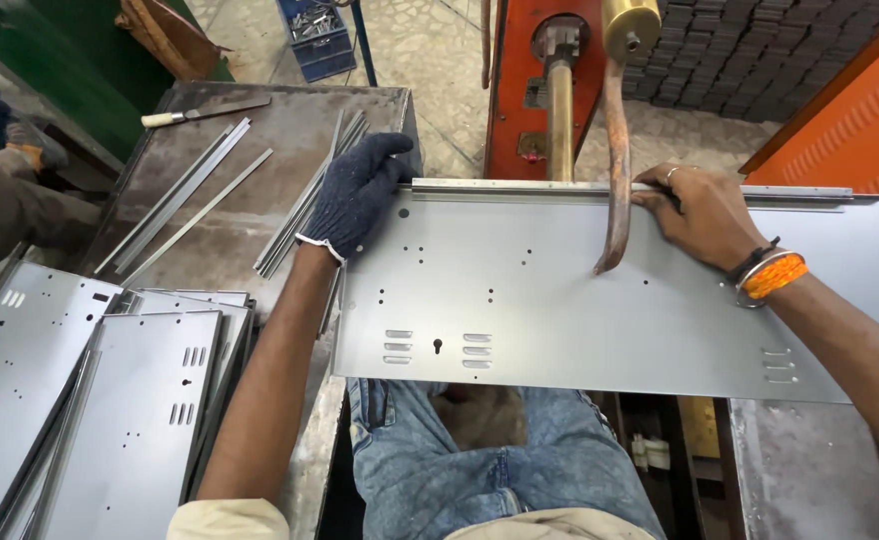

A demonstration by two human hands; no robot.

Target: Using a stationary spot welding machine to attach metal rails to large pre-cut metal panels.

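Note:
A long grey sheet-metal panel (580,300) with punched holes and slots lies across my lap, under a spot-welding machine (560,90). A thin metal strip (520,185) runs along the panel's far edge. My left hand (360,190), in a dark knit glove, grips the far left corner of the panel and the strip. My bare right hand (700,215), with a ring and an orange wristband, presses on the far edge right of the middle. A curved rusty electrode arm (615,170) reaches down onto the panel between my hands.
A worn metal table (250,150) at left carries loose metal strips (190,195) and a file with a pale handle (205,112). Stacked grey panels (110,400) lie at lower left. Another person's gloved arm (0,170) is at far left. A blue crate (317,38) stands behind.

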